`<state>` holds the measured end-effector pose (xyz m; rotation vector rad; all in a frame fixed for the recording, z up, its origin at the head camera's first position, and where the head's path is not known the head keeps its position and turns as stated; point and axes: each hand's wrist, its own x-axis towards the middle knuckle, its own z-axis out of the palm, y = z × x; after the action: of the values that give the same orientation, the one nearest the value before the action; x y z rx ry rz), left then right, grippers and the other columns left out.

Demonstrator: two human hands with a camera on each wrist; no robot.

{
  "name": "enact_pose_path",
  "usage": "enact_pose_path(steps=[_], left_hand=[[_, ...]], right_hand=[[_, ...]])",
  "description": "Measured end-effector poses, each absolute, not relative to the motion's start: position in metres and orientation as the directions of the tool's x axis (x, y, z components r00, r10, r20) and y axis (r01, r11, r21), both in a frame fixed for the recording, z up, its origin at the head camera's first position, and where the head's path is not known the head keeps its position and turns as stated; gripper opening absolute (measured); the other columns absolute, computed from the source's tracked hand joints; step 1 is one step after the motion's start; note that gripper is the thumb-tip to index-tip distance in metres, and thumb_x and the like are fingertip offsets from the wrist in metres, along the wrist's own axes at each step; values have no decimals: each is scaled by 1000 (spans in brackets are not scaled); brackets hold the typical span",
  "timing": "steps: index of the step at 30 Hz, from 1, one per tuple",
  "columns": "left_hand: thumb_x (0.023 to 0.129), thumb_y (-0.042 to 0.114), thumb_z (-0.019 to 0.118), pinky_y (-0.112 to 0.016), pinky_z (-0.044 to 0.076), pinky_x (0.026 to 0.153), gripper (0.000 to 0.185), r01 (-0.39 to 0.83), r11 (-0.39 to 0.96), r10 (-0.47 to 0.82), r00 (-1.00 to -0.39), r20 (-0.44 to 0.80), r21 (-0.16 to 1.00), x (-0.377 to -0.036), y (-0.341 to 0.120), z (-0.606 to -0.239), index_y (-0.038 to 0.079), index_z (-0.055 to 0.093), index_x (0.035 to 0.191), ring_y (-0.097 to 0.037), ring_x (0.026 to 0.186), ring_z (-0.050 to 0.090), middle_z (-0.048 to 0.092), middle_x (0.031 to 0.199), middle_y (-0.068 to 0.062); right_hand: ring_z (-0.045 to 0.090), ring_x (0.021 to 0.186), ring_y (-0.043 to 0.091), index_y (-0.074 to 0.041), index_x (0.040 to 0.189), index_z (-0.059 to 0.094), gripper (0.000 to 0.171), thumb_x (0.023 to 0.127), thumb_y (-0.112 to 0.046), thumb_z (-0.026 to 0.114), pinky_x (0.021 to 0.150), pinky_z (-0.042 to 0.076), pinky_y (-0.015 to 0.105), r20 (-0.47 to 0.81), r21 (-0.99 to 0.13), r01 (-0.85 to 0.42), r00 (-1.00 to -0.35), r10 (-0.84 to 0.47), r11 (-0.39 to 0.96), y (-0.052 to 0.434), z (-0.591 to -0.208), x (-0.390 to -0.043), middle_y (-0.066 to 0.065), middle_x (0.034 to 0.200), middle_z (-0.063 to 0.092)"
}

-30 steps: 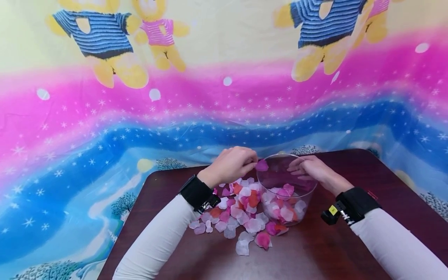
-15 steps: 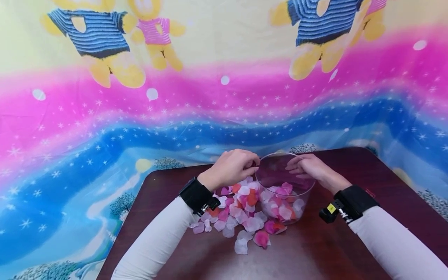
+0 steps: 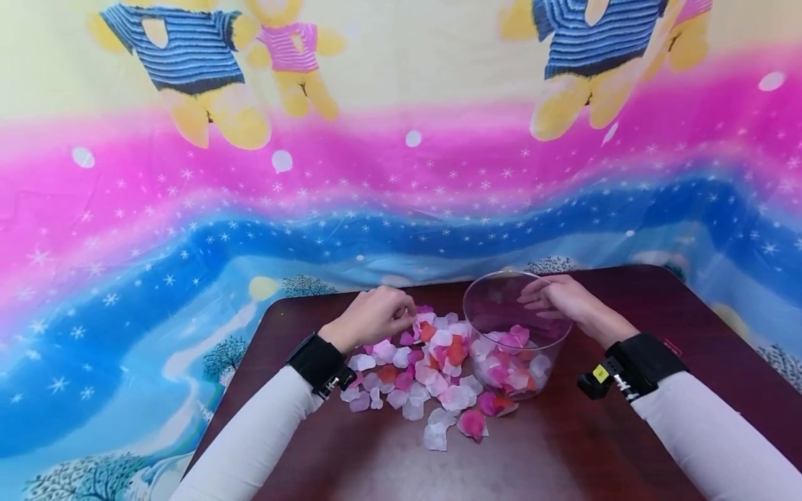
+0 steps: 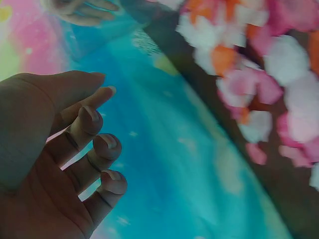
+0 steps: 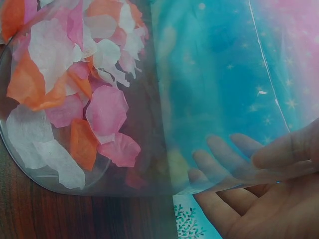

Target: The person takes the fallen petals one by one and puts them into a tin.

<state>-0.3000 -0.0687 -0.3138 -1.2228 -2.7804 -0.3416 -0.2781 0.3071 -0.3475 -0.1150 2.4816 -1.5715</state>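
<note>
In the head view, a clear plastic bucket (image 3: 517,341) stands on the table, with pink, white and orange artificial petals (image 3: 510,372) in its lower part. My right hand (image 3: 560,299) holds the bucket's right rim; the right wrist view shows its fingers (image 5: 224,159) through the clear wall. My left hand (image 3: 376,313) is above the left part of a loose petal pile (image 3: 432,362), left of the bucket. In the left wrist view, the left hand's fingers (image 4: 107,149) are loosely bent, with nothing between them and the thumb.
The dark wooden table (image 3: 501,466) bears the petals and bucket. Several stray petals (image 3: 438,435) lie at the pile's front. A printed cloth backdrop (image 3: 401,174) hangs right behind the table's far edge.
A purple petal was in my left hand at the bucket's rim one second ago and is gone from it. The left hand has moved left, over the pile. My right hand stays on the rim.
</note>
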Motion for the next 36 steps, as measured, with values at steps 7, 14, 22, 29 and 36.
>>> enact_pose_path(steps=[7,14,22,29,36], left_hand=[[95,23,74,-26,42,51,6,666,706,670,-738,78,241,-306,-88,-363,19,78,97,-6,65,53,60,70,12],[97,26,71,-27,40,52,14,594,756,624,-781,-30,274,-302,-88,-394,19,75,85,-8,61,51,54,63,10],[100,24,67,-23,37,48,30,519,779,593,-793,-143,352,-299,-81,-413,13,68,72,-10,50,50,45,55,5],[100,15,65,-25,42,52,13,561,746,622,-780,-73,359,-299,-82,-403,12,70,88,-9,58,53,53,65,4],[100,17,65,-28,43,55,7,618,737,631,-774,51,274,-303,-82,-362,16,70,95,-9,66,53,59,77,8]], right_hand=[[57,129,42,5,138,55,45,99,-5,35,105,46,55,-122,-907,36,-976,-179,420,306,-351,-278,27,139,59],[58,128,42,5,138,55,44,99,-5,36,104,48,53,-115,-906,26,-976,-186,422,304,-352,-279,26,139,59],[56,129,43,6,138,54,45,100,-5,34,104,47,54,-108,-906,16,-975,-195,424,303,-352,-278,27,140,58],[57,129,43,6,138,54,45,99,-5,33,104,47,54,-112,-905,22,-976,-188,425,302,-351,-278,27,140,58],[58,128,41,5,138,55,45,100,-7,32,101,50,50,-111,-900,26,-979,-170,436,307,-349,-277,26,139,59]])
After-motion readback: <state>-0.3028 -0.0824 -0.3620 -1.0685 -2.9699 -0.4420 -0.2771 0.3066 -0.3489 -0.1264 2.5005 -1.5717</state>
